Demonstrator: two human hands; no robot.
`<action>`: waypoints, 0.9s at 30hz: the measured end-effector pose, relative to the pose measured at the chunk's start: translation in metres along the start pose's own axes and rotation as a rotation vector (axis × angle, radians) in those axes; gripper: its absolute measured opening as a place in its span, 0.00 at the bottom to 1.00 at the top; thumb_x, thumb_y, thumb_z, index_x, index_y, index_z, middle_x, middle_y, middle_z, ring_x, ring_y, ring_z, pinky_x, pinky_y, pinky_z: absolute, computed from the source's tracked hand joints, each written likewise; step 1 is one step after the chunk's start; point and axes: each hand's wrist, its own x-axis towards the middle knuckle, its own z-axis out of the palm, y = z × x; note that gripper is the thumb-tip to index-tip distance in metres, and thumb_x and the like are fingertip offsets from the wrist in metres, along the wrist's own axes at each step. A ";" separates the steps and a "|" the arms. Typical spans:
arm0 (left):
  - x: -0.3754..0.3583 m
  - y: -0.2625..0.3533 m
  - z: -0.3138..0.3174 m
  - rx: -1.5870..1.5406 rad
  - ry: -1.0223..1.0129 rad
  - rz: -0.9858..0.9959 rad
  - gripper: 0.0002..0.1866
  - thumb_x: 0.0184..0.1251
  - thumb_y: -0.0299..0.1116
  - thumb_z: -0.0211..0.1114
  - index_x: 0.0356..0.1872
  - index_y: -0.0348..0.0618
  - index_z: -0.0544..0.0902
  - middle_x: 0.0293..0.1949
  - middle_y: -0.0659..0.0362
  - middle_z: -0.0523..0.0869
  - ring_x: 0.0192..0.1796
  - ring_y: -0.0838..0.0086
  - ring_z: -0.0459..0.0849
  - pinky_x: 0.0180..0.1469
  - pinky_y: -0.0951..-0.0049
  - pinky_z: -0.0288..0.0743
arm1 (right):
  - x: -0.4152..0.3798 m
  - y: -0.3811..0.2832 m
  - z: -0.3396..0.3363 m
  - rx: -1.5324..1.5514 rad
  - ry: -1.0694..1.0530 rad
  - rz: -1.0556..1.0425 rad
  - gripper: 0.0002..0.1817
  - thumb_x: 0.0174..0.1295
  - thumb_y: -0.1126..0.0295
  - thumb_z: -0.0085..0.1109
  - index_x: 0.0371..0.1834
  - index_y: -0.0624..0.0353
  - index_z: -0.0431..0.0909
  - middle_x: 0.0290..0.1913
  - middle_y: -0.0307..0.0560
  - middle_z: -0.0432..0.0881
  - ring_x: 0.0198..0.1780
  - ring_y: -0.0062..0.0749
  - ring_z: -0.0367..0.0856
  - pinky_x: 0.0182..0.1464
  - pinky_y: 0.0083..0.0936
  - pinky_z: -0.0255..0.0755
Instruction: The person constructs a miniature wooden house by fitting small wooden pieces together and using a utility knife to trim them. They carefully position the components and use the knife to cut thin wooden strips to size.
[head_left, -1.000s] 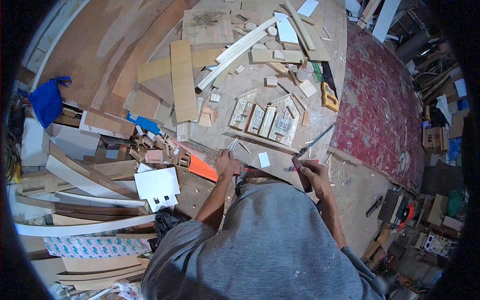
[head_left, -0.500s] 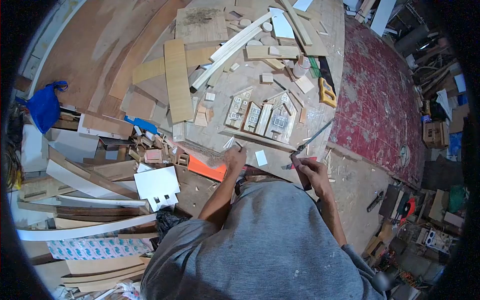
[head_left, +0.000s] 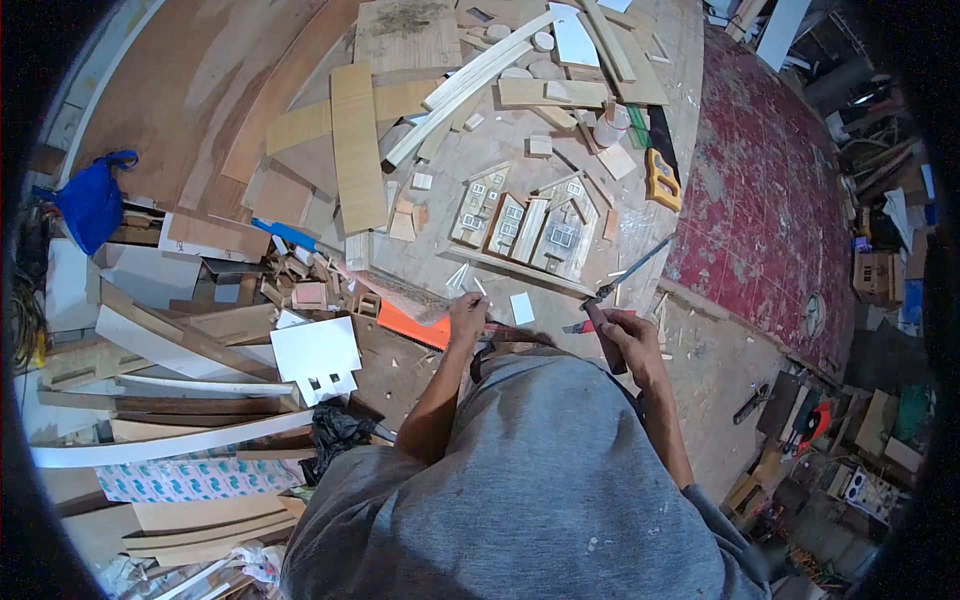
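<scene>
Near the table's front edge, my left hand [head_left: 466, 318] is closed in a pinch on a small pale strip [head_left: 480, 287] that pokes up from the fingertips. My right hand [head_left: 630, 342] is wrapped round the dark handle of a long thin-bladed tool [head_left: 638, 266], its blade slanting up and away to the right. Beyond both hands lies a small wooden house model [head_left: 530, 228] with gabled fronts and white window frames. A white rectangular piece [head_left: 522, 308] rests on the table between my hands. Some red object [head_left: 578, 327] shows just left of my right hand.
Wood strips, round discs and boards [head_left: 358, 150] cover the table's back and left. A yellow-handled saw [head_left: 662, 180] lies at the right edge, near a white cup [head_left: 608, 128]. An orange-bladed saw [head_left: 413, 326] and offcuts sit left of my left hand. Red flooring [head_left: 750, 180] spreads to the right.
The view has shifted slightly, so the table things sit a little differently. The pale strip in my left hand shows more clearly now. Both hands stay nearly in place.
</scene>
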 end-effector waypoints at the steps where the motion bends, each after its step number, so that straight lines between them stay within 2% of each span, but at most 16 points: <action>1: -0.012 0.026 -0.004 -0.075 -0.054 -0.109 0.09 0.71 0.33 0.66 0.40 0.36 0.86 0.28 0.57 0.86 0.24 0.77 0.81 0.25 0.73 0.75 | 0.000 -0.004 0.001 -0.002 -0.005 0.000 0.19 0.65 0.66 0.64 0.55 0.65 0.86 0.42 0.46 0.89 0.40 0.27 0.83 0.45 0.24 0.76; 2: -0.019 0.039 -0.007 -0.151 -0.107 -0.216 0.10 0.72 0.34 0.67 0.41 0.36 0.85 0.29 0.59 0.86 0.27 0.79 0.82 0.28 0.74 0.76 | -0.001 -0.012 0.002 -0.008 -0.014 0.016 0.19 0.65 0.65 0.64 0.55 0.65 0.86 0.42 0.46 0.89 0.41 0.27 0.84 0.46 0.24 0.76; 6: -0.022 0.041 -0.016 -0.254 -0.188 -0.220 0.07 0.73 0.32 0.66 0.42 0.38 0.83 0.29 0.60 0.85 0.26 0.78 0.81 0.24 0.76 0.74 | -0.004 -0.039 0.009 -0.026 -0.048 0.099 0.20 0.65 0.65 0.64 0.55 0.66 0.86 0.42 0.48 0.89 0.42 0.28 0.85 0.47 0.25 0.77; 8: -0.029 0.048 -0.021 -0.491 -0.217 -0.253 0.10 0.72 0.32 0.68 0.47 0.39 0.81 0.31 0.57 0.86 0.20 0.80 0.77 0.19 0.78 0.70 | -0.001 -0.029 0.012 -0.016 -0.034 0.052 0.20 0.65 0.65 0.64 0.56 0.67 0.85 0.42 0.48 0.89 0.42 0.28 0.85 0.48 0.25 0.77; 9: -0.030 0.050 -0.024 -0.489 -0.217 -0.254 0.10 0.72 0.32 0.68 0.47 0.39 0.81 0.31 0.57 0.86 0.20 0.80 0.77 0.19 0.78 0.70 | 0.001 -0.024 0.015 -0.004 -0.020 0.005 0.20 0.65 0.65 0.64 0.56 0.67 0.85 0.42 0.49 0.89 0.42 0.29 0.85 0.48 0.25 0.77; 11: -0.031 0.054 -0.030 -0.388 -0.217 -0.143 0.08 0.72 0.29 0.66 0.47 0.39 0.80 0.29 0.61 0.84 0.28 0.80 0.82 0.25 0.76 0.74 | -0.001 -0.015 0.019 0.022 -0.013 -0.007 0.20 0.65 0.66 0.64 0.56 0.68 0.85 0.43 0.49 0.89 0.43 0.29 0.84 0.49 0.25 0.77; 15: -0.013 0.015 -0.040 -0.175 -0.164 -0.184 0.07 0.68 0.27 0.66 0.43 0.37 0.82 0.29 0.56 0.87 0.29 0.74 0.85 0.31 0.71 0.79 | -0.011 0.000 0.025 0.086 0.018 0.001 0.20 0.65 0.67 0.64 0.56 0.68 0.84 0.45 0.49 0.89 0.44 0.30 0.84 0.50 0.25 0.76; 17: -0.005 0.001 -0.037 0.354 0.037 0.237 0.07 0.62 0.25 0.65 0.40 0.36 0.85 0.30 0.49 0.88 0.31 0.63 0.88 0.37 0.64 0.81 | -0.021 0.007 0.028 0.097 0.041 0.044 0.20 0.65 0.67 0.64 0.56 0.68 0.84 0.45 0.49 0.89 0.44 0.30 0.84 0.50 0.25 0.76; 18: -0.001 0.000 -0.035 0.355 0.024 0.237 0.07 0.62 0.25 0.65 0.40 0.36 0.85 0.30 0.49 0.88 0.31 0.63 0.88 0.37 0.64 0.81 | -0.027 0.012 0.029 0.107 0.057 0.084 0.20 0.65 0.67 0.64 0.56 0.68 0.84 0.45 0.49 0.89 0.45 0.30 0.84 0.50 0.24 0.76; 20: 0.008 -0.001 -0.027 0.421 -0.051 0.214 0.08 0.58 0.25 0.65 0.39 0.37 0.87 0.32 0.44 0.89 0.35 0.56 0.90 0.40 0.61 0.81 | -0.042 0.021 0.034 0.111 0.108 0.104 0.19 0.66 0.67 0.64 0.56 0.68 0.85 0.45 0.49 0.89 0.44 0.30 0.85 0.50 0.25 0.76; 21: 0.011 0.003 -0.023 0.422 -0.067 0.215 0.08 0.58 0.25 0.65 0.39 0.37 0.87 0.32 0.44 0.89 0.35 0.56 0.90 0.40 0.61 0.81 | -0.048 0.026 0.036 0.116 0.146 0.116 0.19 0.66 0.67 0.63 0.56 0.68 0.85 0.45 0.49 0.89 0.44 0.30 0.85 0.50 0.25 0.76; 23: 0.007 0.007 -0.019 0.525 -0.088 0.307 0.10 0.60 0.25 0.65 0.41 0.37 0.89 0.31 0.48 0.90 0.34 0.63 0.91 0.40 0.66 0.83 | -0.061 0.044 0.036 0.142 0.163 0.186 0.19 0.66 0.68 0.63 0.56 0.67 0.85 0.46 0.49 0.89 0.44 0.30 0.85 0.50 0.26 0.77; 27: 0.003 0.015 -0.013 0.526 -0.089 0.251 0.09 0.61 0.27 0.64 0.38 0.37 0.89 0.32 0.45 0.90 0.34 0.61 0.91 0.40 0.64 0.82 | -0.084 0.060 0.037 0.250 0.251 0.202 0.19 0.66 0.69 0.63 0.57 0.67 0.85 0.47 0.49 0.89 0.46 0.30 0.85 0.50 0.27 0.77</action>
